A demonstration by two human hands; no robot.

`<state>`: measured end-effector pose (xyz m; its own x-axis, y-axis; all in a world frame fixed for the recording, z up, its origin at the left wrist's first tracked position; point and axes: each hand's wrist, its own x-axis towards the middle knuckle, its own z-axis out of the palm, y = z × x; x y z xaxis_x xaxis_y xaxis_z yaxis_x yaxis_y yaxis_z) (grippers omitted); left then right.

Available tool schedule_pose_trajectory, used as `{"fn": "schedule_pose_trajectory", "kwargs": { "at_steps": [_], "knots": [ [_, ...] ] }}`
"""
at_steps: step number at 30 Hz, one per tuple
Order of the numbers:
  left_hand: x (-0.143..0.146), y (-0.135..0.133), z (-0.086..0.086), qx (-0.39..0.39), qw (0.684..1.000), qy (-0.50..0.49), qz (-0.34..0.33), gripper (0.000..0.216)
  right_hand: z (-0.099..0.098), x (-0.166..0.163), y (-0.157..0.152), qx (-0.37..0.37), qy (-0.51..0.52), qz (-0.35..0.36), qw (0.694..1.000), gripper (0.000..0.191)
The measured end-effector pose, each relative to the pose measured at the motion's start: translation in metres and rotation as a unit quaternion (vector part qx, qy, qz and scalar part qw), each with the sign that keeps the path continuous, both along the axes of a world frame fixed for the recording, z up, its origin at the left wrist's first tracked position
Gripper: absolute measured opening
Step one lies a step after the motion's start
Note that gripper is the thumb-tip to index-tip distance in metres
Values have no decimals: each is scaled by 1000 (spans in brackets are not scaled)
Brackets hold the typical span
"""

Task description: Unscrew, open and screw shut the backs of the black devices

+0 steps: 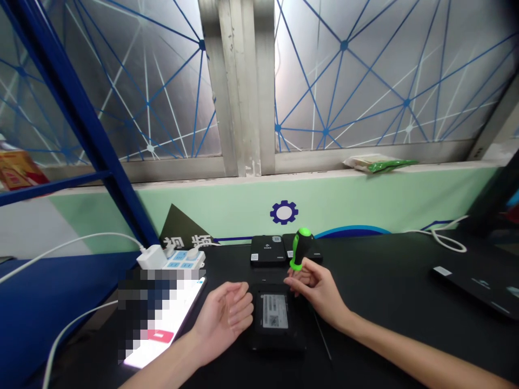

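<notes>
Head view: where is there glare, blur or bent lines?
In the head view, the frosted window gives soft backlight; the screen by the left hand is pixelated and glows; the blue post leans, probably lens distortion; the right hand with the screwdriver is sharp.

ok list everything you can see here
black box: 1, white label, table centre
small boxes: 2, black, behind it by the wall
screwdriver: 1, green and black handle, held above the black box
power strip: 1, white and blue, left rear
lit screen: 1, white, table left of centre
flat device: 1, black, far right
packet: 1, green, windowsill
left hand: 1, open, beside box's left edge
right hand: 1, shut on screwdriver
</notes>
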<state>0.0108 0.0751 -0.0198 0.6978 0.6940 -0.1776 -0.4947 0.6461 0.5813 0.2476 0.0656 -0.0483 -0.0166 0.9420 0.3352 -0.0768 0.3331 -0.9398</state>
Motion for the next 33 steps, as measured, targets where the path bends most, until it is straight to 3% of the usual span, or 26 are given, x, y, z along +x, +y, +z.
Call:
{"fn": "schedule_pose_trajectory", "kwargs": {
  "at_steps": [6,18,33],
  "knots": [
    [1,0,1,-1,1000,-2,-1,33,-2,1,0,-2,-5,-4,1000,31],
    [0,0,0,-2,1000,12,3,33,3,4,-5,46,-113,-9,992,24],
    [1,-1,2,9,1000,27,1,33,3,6,-8,66,-135,14,989,25]
  ]
}}
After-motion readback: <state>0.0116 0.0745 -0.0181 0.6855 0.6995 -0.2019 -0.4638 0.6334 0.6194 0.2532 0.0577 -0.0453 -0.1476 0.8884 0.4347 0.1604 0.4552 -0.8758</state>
